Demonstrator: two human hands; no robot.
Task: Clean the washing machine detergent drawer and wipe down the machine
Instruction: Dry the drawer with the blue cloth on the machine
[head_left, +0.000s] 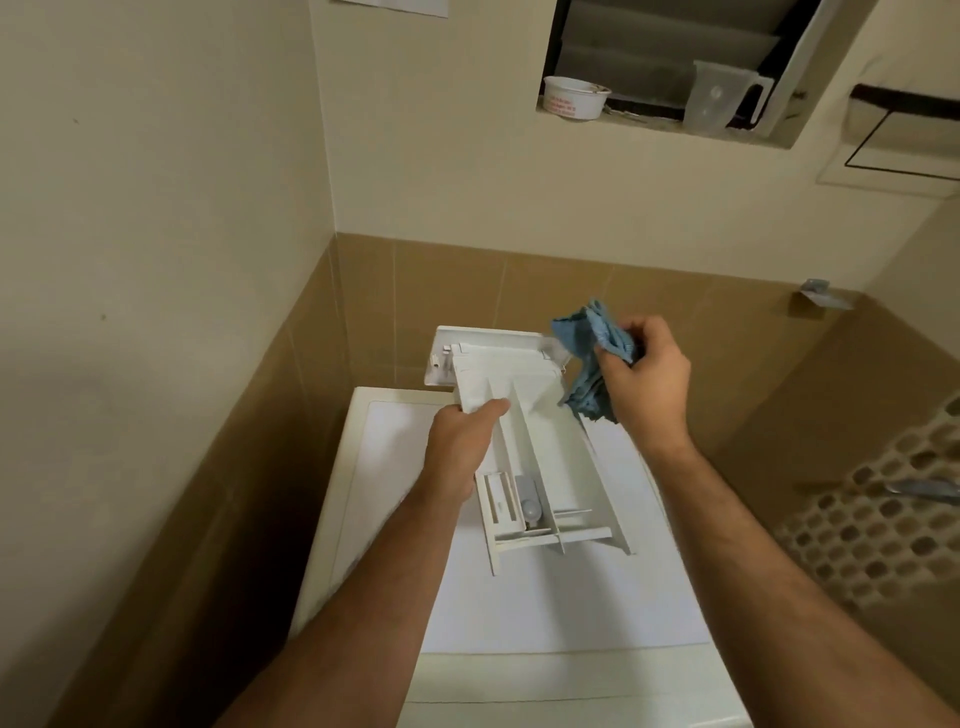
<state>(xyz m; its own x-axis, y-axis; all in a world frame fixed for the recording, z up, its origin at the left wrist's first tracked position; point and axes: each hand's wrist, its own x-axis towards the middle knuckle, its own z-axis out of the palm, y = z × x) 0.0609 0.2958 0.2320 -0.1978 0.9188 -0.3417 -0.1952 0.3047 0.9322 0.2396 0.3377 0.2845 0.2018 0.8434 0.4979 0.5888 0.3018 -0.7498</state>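
A white detergent drawer (540, 447) is out of the machine and held above the white washing machine top (561, 608), its front panel pointing away from me. My left hand (460, 452) grips the drawer's left wall, thumb inside a compartment. My right hand (647, 384) holds a bunched blue cloth (589, 358) just right of the drawer's far end. The cloth hangs beside the drawer's right edge. Inside the drawer I see dividers and a grey siphon cap near me.
The machine stands in a corner with brown tiled walls at the left and back. A wall niche above holds a white bowl (575, 97) and a clear measuring jug (719, 98). A patterned perforated wall (883, 525) and a metal tap (919, 488) are at the right.
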